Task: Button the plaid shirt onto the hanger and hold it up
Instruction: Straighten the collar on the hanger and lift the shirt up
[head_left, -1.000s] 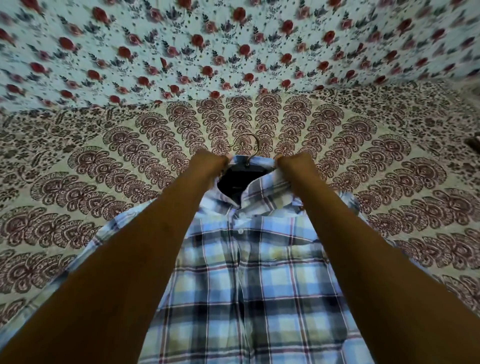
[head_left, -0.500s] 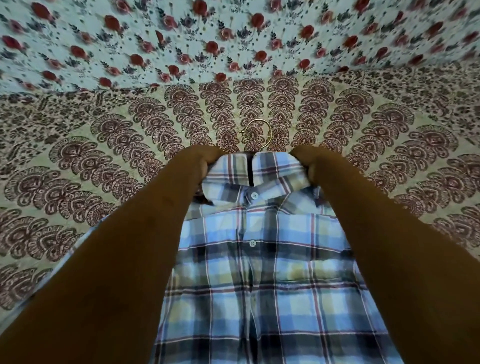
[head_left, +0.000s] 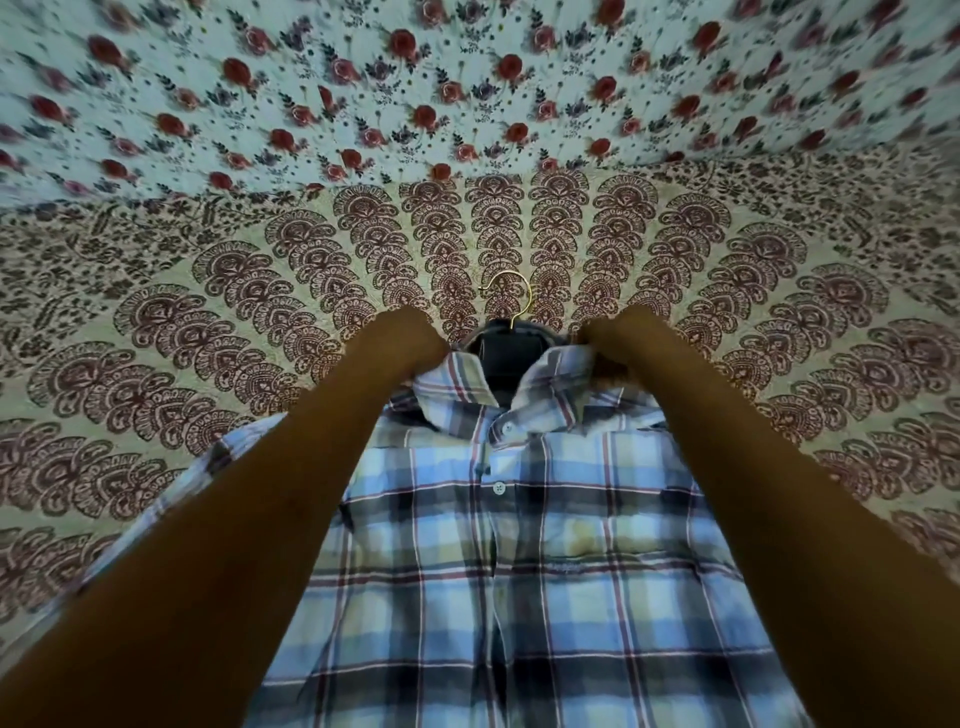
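left hand (head_left: 410, 340): grips plaid shirt (head_left: 519, 571) collar | right hand (head_left: 618, 338): grips collar | both arms outstretched

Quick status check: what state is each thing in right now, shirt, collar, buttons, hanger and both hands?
Plaid shirt: lying flat on the patterned bedspread, on the hanger.
Collar: open at the front.
Top button: cannot tell whether fastened.
Second button: fastened.
Hanger: inside the neck, gold hook sticking out.
Left hand: grips the collar's left side.
Right hand: grips the collar's right side.
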